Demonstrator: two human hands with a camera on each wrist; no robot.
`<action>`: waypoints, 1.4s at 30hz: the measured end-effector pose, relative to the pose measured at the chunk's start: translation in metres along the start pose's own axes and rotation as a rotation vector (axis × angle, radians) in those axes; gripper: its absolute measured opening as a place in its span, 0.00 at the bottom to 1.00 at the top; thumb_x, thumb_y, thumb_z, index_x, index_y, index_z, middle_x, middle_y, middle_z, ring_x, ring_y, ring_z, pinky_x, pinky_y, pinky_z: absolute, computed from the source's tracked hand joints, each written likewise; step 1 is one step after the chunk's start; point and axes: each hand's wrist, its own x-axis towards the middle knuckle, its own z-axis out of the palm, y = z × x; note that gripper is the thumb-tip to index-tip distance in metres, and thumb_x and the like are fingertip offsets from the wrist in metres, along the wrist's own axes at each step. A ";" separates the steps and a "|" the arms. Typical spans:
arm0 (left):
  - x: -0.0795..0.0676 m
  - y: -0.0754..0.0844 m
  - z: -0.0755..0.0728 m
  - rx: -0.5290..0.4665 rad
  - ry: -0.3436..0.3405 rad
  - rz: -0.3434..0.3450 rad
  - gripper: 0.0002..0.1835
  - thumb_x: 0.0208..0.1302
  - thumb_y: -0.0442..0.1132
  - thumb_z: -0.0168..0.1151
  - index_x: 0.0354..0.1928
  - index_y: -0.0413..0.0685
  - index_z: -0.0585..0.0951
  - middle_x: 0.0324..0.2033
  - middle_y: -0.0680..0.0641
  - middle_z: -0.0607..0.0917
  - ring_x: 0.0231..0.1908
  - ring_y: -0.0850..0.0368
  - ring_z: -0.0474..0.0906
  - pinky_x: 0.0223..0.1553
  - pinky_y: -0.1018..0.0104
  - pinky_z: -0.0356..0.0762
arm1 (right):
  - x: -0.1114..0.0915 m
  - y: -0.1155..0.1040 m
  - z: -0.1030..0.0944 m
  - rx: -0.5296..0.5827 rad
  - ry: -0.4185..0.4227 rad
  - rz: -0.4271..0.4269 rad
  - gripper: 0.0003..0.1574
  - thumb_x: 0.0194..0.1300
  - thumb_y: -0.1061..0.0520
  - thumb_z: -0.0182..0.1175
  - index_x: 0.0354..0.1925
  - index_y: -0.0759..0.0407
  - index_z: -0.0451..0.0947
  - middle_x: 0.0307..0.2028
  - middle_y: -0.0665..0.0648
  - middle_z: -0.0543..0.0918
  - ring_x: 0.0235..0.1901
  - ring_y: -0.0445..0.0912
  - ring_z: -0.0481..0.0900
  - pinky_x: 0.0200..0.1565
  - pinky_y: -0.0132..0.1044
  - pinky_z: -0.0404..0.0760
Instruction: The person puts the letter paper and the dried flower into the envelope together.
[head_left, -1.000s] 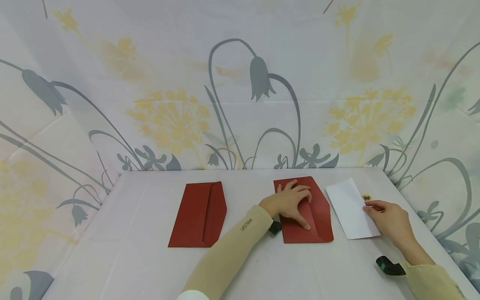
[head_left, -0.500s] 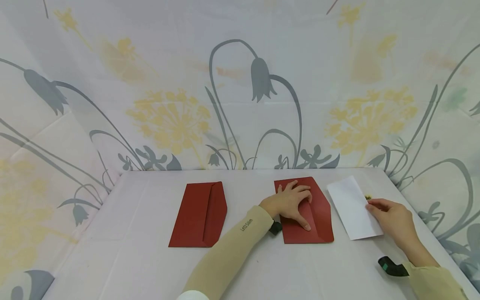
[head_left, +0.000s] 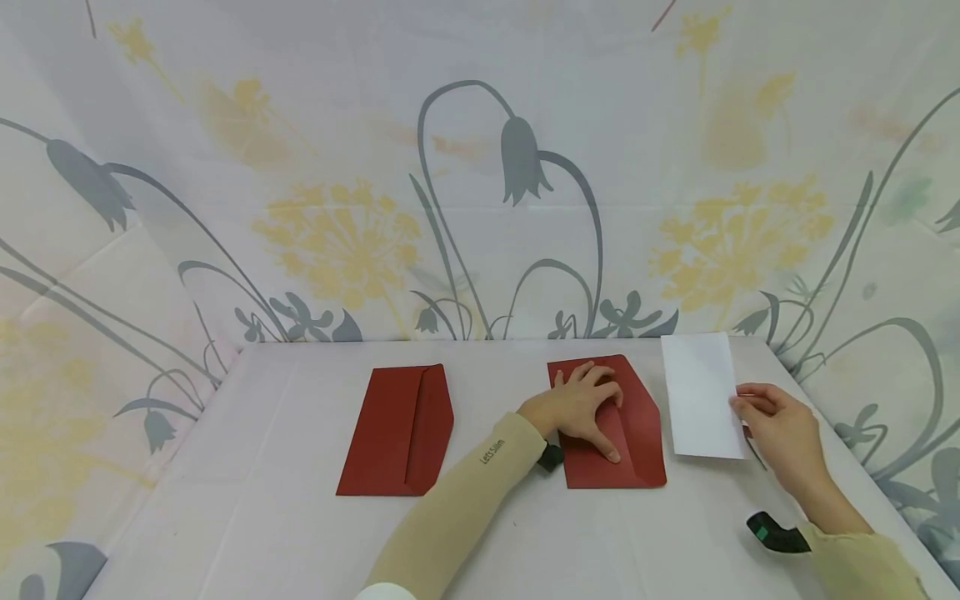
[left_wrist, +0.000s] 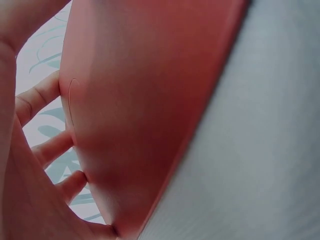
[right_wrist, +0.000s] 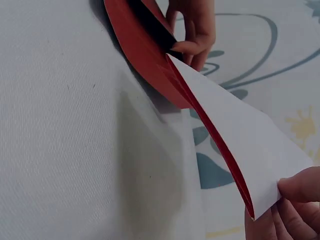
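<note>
A pale cloth (head_left: 322, 125) with gray and yellow flowers (head_left: 522, 158) hangs from nine to three o'clock. A white tabletop (head_left: 585, 542) lies at six o'clock.

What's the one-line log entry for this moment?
left hand: on red envelope | right hand: pinches white card above table | other red envelope: flat on table

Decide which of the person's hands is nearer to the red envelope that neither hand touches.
Left. The left hand touches the other envelope, to the right of the untouched envelope; the right hand is farther right, holding the white card.
</note>
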 end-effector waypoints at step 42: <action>-0.002 0.002 -0.002 0.000 -0.006 -0.019 0.38 0.32 0.74 0.68 0.46 0.70 0.67 0.68 0.59 0.53 0.70 0.53 0.38 0.63 0.38 0.47 | -0.023 -0.016 0.052 -0.135 0.040 -0.152 0.18 0.62 0.57 0.59 0.49 0.64 0.73 0.33 0.63 0.84 0.34 0.55 0.83 0.30 0.37 0.75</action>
